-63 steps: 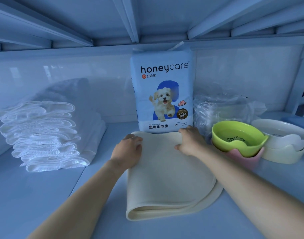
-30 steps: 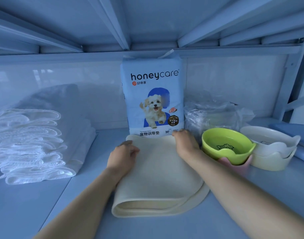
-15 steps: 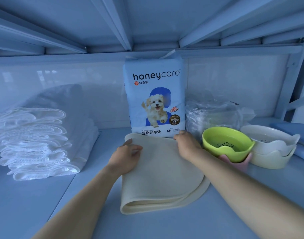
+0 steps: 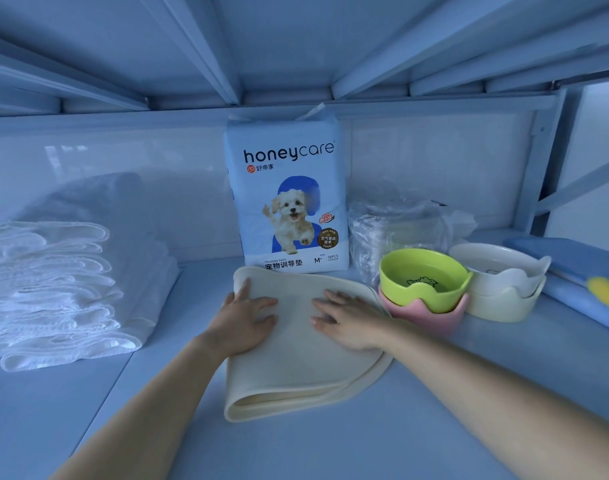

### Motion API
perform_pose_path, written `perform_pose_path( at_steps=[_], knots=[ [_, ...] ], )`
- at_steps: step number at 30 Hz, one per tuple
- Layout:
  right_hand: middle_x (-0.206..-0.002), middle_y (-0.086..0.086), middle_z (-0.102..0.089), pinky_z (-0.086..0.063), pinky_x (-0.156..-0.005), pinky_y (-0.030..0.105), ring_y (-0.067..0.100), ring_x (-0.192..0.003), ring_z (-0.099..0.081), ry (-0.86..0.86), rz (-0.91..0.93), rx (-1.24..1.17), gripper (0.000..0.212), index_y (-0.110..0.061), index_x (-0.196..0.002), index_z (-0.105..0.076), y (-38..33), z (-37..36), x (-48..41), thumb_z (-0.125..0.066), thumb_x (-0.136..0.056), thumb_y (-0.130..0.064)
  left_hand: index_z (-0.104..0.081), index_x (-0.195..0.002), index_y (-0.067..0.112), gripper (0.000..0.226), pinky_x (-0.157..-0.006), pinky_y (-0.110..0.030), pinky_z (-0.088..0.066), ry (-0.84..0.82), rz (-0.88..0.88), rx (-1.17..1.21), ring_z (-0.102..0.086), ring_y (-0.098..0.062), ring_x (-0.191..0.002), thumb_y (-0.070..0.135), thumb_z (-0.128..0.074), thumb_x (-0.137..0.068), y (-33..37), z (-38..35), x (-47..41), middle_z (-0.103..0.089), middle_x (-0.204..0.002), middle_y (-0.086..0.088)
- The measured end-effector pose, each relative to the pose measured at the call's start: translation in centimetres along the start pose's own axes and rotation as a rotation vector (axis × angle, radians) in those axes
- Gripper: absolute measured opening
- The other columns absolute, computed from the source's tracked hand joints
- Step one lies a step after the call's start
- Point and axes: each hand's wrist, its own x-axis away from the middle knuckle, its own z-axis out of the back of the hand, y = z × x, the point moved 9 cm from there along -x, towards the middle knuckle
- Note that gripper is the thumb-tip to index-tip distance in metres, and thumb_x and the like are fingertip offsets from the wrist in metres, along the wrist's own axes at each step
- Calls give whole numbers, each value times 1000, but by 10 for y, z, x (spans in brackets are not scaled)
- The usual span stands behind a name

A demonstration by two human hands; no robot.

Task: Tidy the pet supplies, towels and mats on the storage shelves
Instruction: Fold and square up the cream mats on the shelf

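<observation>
Right, both hands are flat on the folded cream mat (image 4: 296, 372). The left hand (image 4: 242, 322) has its fingers stretched over the mat's far left corner, and the right hand (image 4: 348, 320) is palm-down near the right edge. Neither is clenched or gripping, as I read it; both just press.

The mat lies on the shelf (image 4: 434, 438), its fold towards me, and its far edge is just short of the honeycare training pad pack (image 4: 289, 202), which stands upright against the back panel.

- Left: stack of folded white towels (image 4: 64, 289), well apart from the mat.
- Right: green bowl (image 4: 422, 278) nested in a pink bowl (image 4: 424, 317), just beside the mat's right edge.
- Next to those: two cream bowls (image 4: 504, 285), stacked.
- Behind the bowls: crumpled clear plastic bag (image 4: 396, 220), contents not legible.
- Far right: flat blue item (image 4: 573, 258); I cannot identify it.
</observation>
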Motion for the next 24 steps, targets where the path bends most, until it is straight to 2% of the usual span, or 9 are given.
perform_pose_path(
  at_steps=[10, 15, 19, 22, 24],
  knots=[
    [-158, -1, 4, -4, -117, 38, 16, -145, 1, 24, -17, 25, 58, -30, -149, -11, -2, -2, 8, -21, -96, -54, -52, -124, 44, 34, -108, -29, -27, 45, 3, 24, -27, -28, -135, 43, -47, -90, 7, 8, 3, -8, -156, -1],
    [-158, -2, 3, -5, -117, 37, 14, -145, 0, 32, -4, 30, 58, -30, -148, -13, -3, -1, 6, -22, -96, -55, -46, -129, 44, 39, -108, -30, -26, 16, 12, 22, -19, -26, -138, 47, -46, -90, 7, 4, 6, -5, -156, 0],
    [-158, -3, 1, -6, -116, 37, 16, -145, -3, 34, 23, 26, 56, -30, -147, -16, -10, 2, 4, -24, -96, -53, -49, -128, 39, 51, -103, -30, -32, 133, 17, 80, -31, -27, -133, 32, -65, -81, 9, 25, 5, -19, -154, -1],
    [-158, -5, -1, -5, -115, 37, 17, -145, -4, 32, 28, 16, 56, -30, -147, -18, -15, 3, 3, -26, -96, -52, -49, -128, 39, 56, -101, -30, -33, 194, 0, 87, -31, -27, -133, 22, -69, -78, 15, 36, 6, -20, -153, 2],
    [-158, -3, -5, -7, -116, 37, 18, -145, -6, 45, 28, -8, 55, -27, -146, -21, -17, 5, 3, -28, -97, -50, -49, -128, 40, 55, -101, -30, -33, 187, -2, 85, -30, -26, -134, 23, -68, -79, 14, 36, 6, -19, -154, 3]
  ],
)
